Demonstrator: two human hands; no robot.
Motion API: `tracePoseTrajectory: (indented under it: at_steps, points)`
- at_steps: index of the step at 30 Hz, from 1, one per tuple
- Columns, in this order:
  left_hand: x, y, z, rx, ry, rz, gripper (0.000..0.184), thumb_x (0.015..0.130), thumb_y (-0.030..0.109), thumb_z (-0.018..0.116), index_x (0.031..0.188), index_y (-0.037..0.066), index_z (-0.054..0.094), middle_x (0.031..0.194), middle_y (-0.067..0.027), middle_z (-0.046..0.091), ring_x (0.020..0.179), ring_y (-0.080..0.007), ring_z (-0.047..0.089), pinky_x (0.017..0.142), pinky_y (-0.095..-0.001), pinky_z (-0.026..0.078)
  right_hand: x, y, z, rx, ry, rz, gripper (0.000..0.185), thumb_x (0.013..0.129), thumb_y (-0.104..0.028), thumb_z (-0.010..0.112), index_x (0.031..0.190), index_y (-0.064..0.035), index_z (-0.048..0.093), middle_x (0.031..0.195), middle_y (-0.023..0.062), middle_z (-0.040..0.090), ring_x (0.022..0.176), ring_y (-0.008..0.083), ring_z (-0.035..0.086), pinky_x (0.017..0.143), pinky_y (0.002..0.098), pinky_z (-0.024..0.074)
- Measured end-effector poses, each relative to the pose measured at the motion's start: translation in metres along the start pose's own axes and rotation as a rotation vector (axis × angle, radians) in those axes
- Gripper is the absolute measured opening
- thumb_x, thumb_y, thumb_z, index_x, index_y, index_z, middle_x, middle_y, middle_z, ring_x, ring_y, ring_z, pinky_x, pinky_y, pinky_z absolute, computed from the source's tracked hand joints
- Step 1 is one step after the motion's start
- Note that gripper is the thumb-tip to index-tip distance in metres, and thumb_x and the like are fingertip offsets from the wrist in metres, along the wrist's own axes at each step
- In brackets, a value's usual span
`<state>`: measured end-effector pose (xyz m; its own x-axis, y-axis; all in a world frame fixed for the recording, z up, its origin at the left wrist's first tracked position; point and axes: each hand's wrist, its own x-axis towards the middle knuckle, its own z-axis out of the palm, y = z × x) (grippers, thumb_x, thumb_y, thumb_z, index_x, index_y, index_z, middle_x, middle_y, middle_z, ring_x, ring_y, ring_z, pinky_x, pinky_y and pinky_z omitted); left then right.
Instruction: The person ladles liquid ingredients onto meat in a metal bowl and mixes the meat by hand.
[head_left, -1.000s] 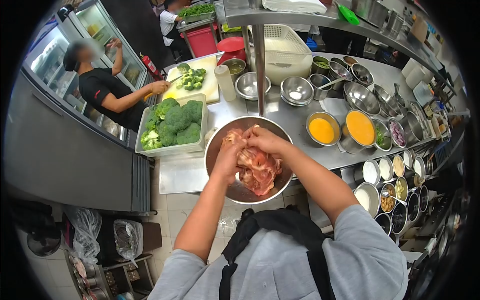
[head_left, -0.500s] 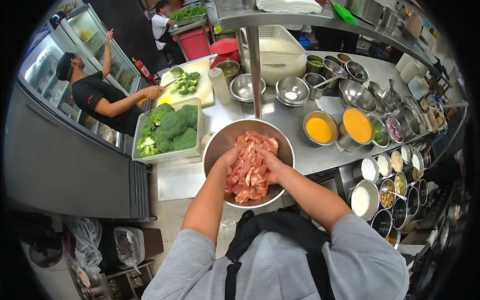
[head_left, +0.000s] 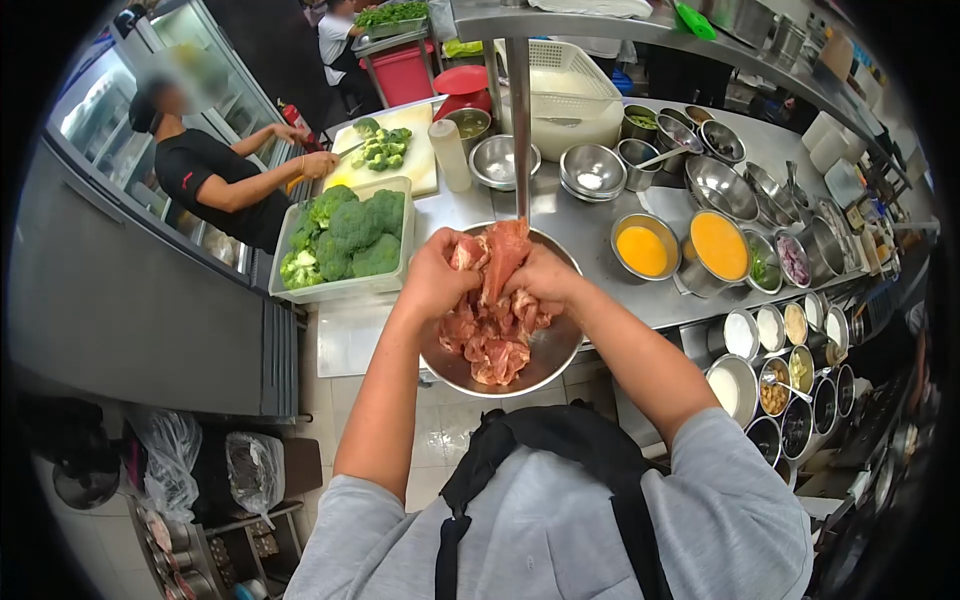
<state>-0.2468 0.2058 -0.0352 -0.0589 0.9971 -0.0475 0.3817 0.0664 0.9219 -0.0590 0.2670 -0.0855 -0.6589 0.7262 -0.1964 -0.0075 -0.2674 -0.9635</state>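
Both my hands hold raw meat over a large steel bowl (head_left: 552, 365) at the counter's front edge. My left hand (head_left: 440, 275) is closed on pieces at the left, its fingers curled in. From the other side my right hand (head_left: 543, 278) grips more of the raw meat (head_left: 500, 335). One long piece stands up between the hands, above the bowl's far rim. Other pieces lie heaped in the bowl below. My fingertips are partly hidden in the meat.
Left of the bowl stands a tub of broccoli (head_left: 350, 240). Beyond it a co-worker (head_left: 215, 180) holds a knife at a cutting board (head_left: 420, 165) with cut broccoli. To the right are pots of orange liquid (head_left: 718, 247) and steel bowls (head_left: 592, 170). A shelf post (head_left: 520, 130) rises behind my bowl.
My hands have risen from the bowl's sides, lifting meat between them. The co-worker's raised hand has come down towards the cutting board.
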Motion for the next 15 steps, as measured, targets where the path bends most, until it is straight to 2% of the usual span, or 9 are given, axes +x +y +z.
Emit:
tracePoseTrajectory:
  at_steps: [1, 2, 4, 5, 6, 8, 9, 11, 15]
  points:
    - [-0.007, 0.016, -0.001, -0.117, 0.004, -0.039, 0.045, 0.068, -0.002, 0.073, 0.109, 0.0, 0.055, 0.099, -0.0078, 0.064, 0.088, -0.0147, 0.06, 0.082, -0.0289, 0.051, 0.004, -0.005, -0.004, -0.263, -0.036, -0.085, 0.04, 0.071, 0.004, 0.065, 0.111, -0.0004, 0.064, 0.095, 0.0099, 0.07, 0.084, 0.0196, 0.068, 0.073, 0.0322, 0.0546]
    - [-0.011, 0.023, -0.003, -0.119, 0.009, -0.038, 0.045, 0.068, -0.002, 0.073, 0.109, 0.0, 0.055, 0.099, -0.0078, 0.064, 0.088, -0.0147, 0.06, 0.082, -0.0289, 0.051, 0.008, -0.008, -0.006, -0.268, -0.04, -0.085, 0.04, 0.071, 0.004, 0.065, 0.111, -0.0004, 0.064, 0.095, 0.0099, 0.07, 0.084, 0.0196, 0.068, 0.073, 0.0322, 0.0546]
    - [-0.016, 0.03, -0.005, -0.096, 0.119, 0.088, 0.045, 0.068, -0.003, 0.073, 0.11, -0.001, 0.055, 0.097, -0.007, 0.063, 0.085, -0.0142, 0.06, 0.081, -0.0283, 0.051, 0.015, -0.011, -0.008, -0.443, 0.1, -0.213, 0.045, 0.072, -0.003, 0.071, 0.116, -0.0029, 0.063, 0.109, 0.0096, 0.069, 0.093, 0.0186, 0.066, 0.084, 0.0307, 0.0515]
    - [-0.012, 0.018, -0.005, -0.17, 0.133, 0.161, 0.042, 0.071, -0.004, 0.071, 0.11, -0.001, 0.056, 0.096, -0.0063, 0.064, 0.083, -0.0132, 0.06, 0.08, -0.0276, 0.051, -0.016, -0.055, 0.017, -0.466, 0.131, -0.339, 0.046, 0.071, -0.006, 0.073, 0.116, -0.0028, 0.063, 0.107, 0.0104, 0.069, 0.097, 0.0187, 0.065, 0.088, 0.0302, 0.0493]
    - [-0.008, 0.007, -0.005, -0.171, 0.137, 0.161, 0.042, 0.071, -0.004, 0.071, 0.11, -0.001, 0.056, 0.096, -0.0063, 0.064, 0.083, -0.0132, 0.06, 0.08, -0.0276, 0.051, -0.016, -0.06, 0.022, -0.468, 0.127, -0.34, 0.046, 0.071, -0.006, 0.073, 0.116, -0.0028, 0.063, 0.107, 0.0104, 0.069, 0.097, 0.0187, 0.065, 0.088, 0.0302, 0.0493]
    - [-0.002, -0.006, -0.005, -0.352, 0.072, 0.053, 0.041, 0.076, 0.001, 0.071, 0.114, -0.003, 0.057, 0.099, -0.0087, 0.066, 0.089, -0.0141, 0.063, 0.08, -0.0279, 0.052, -0.015, -0.065, 0.024, -0.477, 0.104, -0.438, 0.043, 0.073, -0.006, 0.073, 0.114, -0.0026, 0.063, 0.104, 0.0103, 0.069, 0.096, 0.0185, 0.064, 0.086, 0.0307, 0.0498]
    - [-0.005, -0.006, -0.006, -0.353, 0.074, 0.056, 0.041, 0.076, 0.001, 0.071, 0.114, -0.003, 0.057, 0.099, -0.0087, 0.066, 0.089, -0.0141, 0.063, 0.08, -0.0279, 0.052, -0.01, -0.062, 0.02, -0.48, 0.103, -0.44, 0.043, 0.073, -0.006, 0.073, 0.114, -0.0026, 0.063, 0.104, 0.0103, 0.069, 0.096, 0.0185, 0.064, 0.086, 0.0307, 0.0498]
    - [-0.011, -0.004, -0.007, -0.354, -0.042, -0.106, 0.032, 0.079, -0.002, 0.068, 0.11, -0.004, 0.058, 0.097, -0.0057, 0.065, 0.085, -0.0121, 0.062, 0.078, -0.026, 0.052, 0.005, -0.051, 0.007, -0.525, 0.003, -0.452, 0.037, 0.075, -0.005, 0.072, 0.11, -0.002, 0.064, 0.101, 0.0087, 0.069, 0.093, 0.0166, 0.064, 0.084, 0.0305, 0.0503]
    - [-0.012, -0.026, 0.002, -0.212, 0.133, 0.077, 0.033, 0.08, 0.001, 0.071, 0.11, -0.003, 0.058, 0.097, -0.0066, 0.066, 0.087, -0.0111, 0.062, 0.076, -0.0255, 0.052, 0.009, -0.054, -0.004, -0.585, 0.002, -0.27, 0.031, 0.075, -0.003, 0.071, 0.105, -0.0013, 0.066, 0.098, 0.0083, 0.069, 0.091, 0.0146, 0.063, 0.082, 0.0302, 0.0513]
